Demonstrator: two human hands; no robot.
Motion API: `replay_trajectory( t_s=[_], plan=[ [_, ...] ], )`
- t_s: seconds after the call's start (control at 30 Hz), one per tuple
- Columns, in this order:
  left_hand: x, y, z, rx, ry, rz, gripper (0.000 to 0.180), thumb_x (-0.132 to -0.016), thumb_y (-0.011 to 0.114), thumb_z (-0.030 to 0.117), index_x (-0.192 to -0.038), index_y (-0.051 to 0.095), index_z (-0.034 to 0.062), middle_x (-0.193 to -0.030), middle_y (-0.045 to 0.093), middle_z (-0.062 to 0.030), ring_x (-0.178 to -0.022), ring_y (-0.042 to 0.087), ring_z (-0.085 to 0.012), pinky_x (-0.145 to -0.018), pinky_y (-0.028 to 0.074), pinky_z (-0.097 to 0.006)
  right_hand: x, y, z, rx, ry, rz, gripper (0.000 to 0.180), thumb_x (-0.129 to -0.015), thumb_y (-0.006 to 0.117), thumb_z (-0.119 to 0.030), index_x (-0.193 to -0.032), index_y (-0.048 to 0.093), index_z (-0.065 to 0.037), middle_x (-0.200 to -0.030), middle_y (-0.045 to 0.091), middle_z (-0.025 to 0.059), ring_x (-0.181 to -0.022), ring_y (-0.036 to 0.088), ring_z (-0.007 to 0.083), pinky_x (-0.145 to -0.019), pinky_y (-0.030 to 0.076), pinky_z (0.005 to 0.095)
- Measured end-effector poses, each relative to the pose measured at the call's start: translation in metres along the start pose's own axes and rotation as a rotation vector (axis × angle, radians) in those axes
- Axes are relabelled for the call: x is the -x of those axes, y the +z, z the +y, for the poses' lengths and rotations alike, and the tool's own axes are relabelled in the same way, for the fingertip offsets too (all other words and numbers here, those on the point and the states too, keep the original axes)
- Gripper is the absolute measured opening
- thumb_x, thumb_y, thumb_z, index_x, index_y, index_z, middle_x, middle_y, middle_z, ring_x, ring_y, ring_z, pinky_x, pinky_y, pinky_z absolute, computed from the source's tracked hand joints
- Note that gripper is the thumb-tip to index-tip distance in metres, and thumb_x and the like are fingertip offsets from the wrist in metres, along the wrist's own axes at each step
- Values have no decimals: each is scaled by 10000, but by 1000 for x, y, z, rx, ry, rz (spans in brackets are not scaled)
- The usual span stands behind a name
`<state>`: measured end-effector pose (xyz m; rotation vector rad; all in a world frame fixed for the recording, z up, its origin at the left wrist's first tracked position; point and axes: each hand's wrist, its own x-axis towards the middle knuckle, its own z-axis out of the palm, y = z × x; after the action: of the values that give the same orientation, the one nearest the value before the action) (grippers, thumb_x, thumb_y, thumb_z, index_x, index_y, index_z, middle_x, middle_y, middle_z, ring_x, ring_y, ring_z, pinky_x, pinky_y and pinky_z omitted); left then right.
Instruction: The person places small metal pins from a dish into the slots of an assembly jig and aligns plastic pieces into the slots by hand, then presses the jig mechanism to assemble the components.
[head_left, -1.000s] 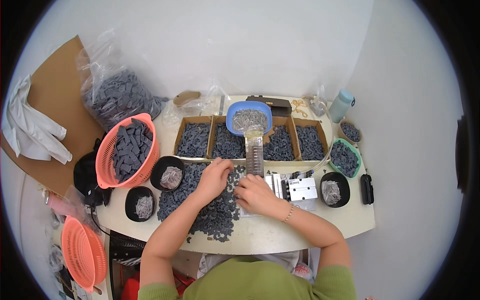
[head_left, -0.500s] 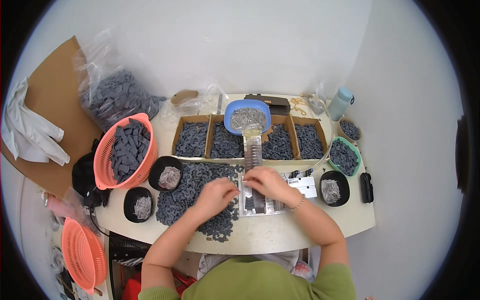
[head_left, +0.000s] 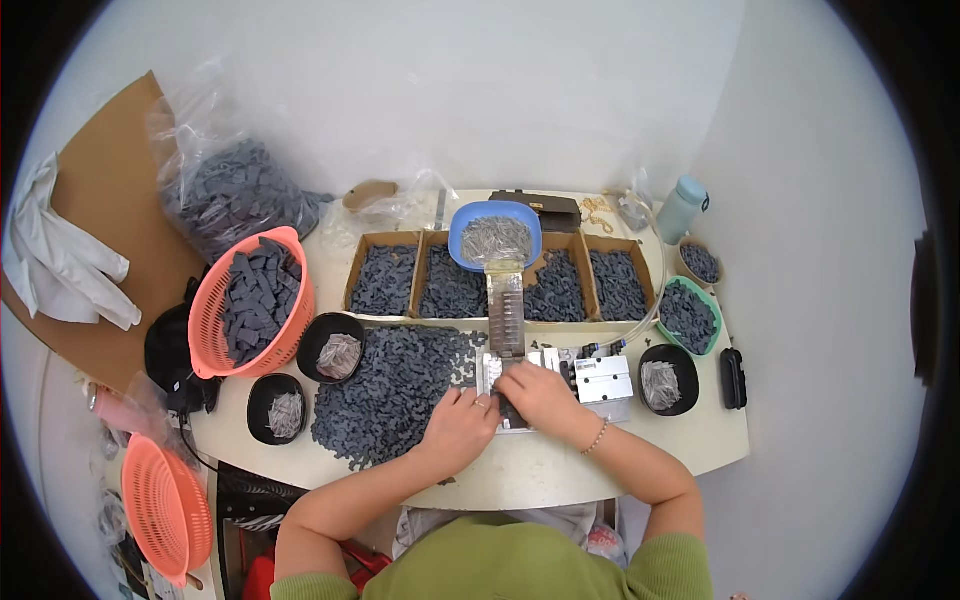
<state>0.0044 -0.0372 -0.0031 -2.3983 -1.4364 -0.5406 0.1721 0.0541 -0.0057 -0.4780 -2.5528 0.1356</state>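
My left hand point(head_left: 462, 432) is at the left front of a metal fixture point(head_left: 487, 375), fingers bent and pressed together; anything between them is hidden. Close beside it, my right hand point(head_left: 545, 403) reaches over the fixture's middle with curled fingertips pressing down, and I cannot make out what they grip. Dark grey pieces lie in the fixture under my fingers, mostly covered. A clear slotted chute point(head_left: 507, 315) runs from a blue tray point(head_left: 455, 232) of thin metal pins down to the fixture. Left of my hands spreads a heap of small dark grey pieces point(head_left: 380, 395).
Cardboard boxes point(head_left: 382, 238) of grey pieces line the back. Black bowls point(head_left: 312, 368) with pins stand on both sides. A coral basket point(head_left: 200, 325) and a green bowl point(head_left: 714, 335) hold grey parts. A white pneumatic block point(head_left: 604, 380) with tubing sits right of the fixture.
My left hand has moved right and nearer, to the fixture's front. My right hand has come slightly nearer and lower. The dark strip below the chute is no longer visible over the fixture.
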Motion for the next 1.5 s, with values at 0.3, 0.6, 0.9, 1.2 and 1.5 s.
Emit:
replay_trajectory(
  t_s=[0.3, 0.6, 0.9, 1.2, 1.5],
  plan=[
    [-18, 14, -70, 283, -255, -2, 75, -730, 660, 56, -790, 616, 45, -835, 554, -95, -860, 561, -282, -740, 464, -389, 1, -14, -12, 87, -51, -114, 255, -753, 574, -81, -992, 653, -45, -955, 606, 51, -899, 577, 220, -792, 484, 335],
    [-28, 22, -74, 364, -287, -201, 155, -704, 695, 43, -830, 606, 55, -874, 582, -121, -905, 564, -311, -795, 455, -414, -19, -6, -6, -90, 65, -108, 144, -748, 663, -78, -890, 671, -63, -877, 595, 54, -879, 562, 242, -779, 467, 350],
    [-31, 13, -80, 469, -401, -144, 111, -751, 641, 32, -842, 578, 24, -802, 607, -137, -829, 590, -338, -728, 469, -426, -52, 22, -19, 68, 10, -397, 173, -731, 707, -171, -866, 674, -68, -953, 596, 74, -963, 535, 247, -795, 415, 370],
    [-30, 1, -70, 855, -586, -130, 131, -803, 660, 8, -932, 632, 5, -752, 643, -76, -639, 586, -125, -613, 486, -265, -43, 6, -26, 22, 45, -317, 122, -711, 678, -159, -790, 684, -66, -952, 588, 82, -985, 518, 253, -808, 414, 357],
    [-25, 5, -79, 562, -456, 77, 80, -812, 675, 47, -868, 640, 3, -826, 574, -104, -692, 588, -238, -633, 473, -327, -40, 12, -24, -196, 66, -185, 139, -729, 711, -190, -823, 660, -102, -874, 585, 52, -905, 532, 243, -775, 426, 377]
  ],
)
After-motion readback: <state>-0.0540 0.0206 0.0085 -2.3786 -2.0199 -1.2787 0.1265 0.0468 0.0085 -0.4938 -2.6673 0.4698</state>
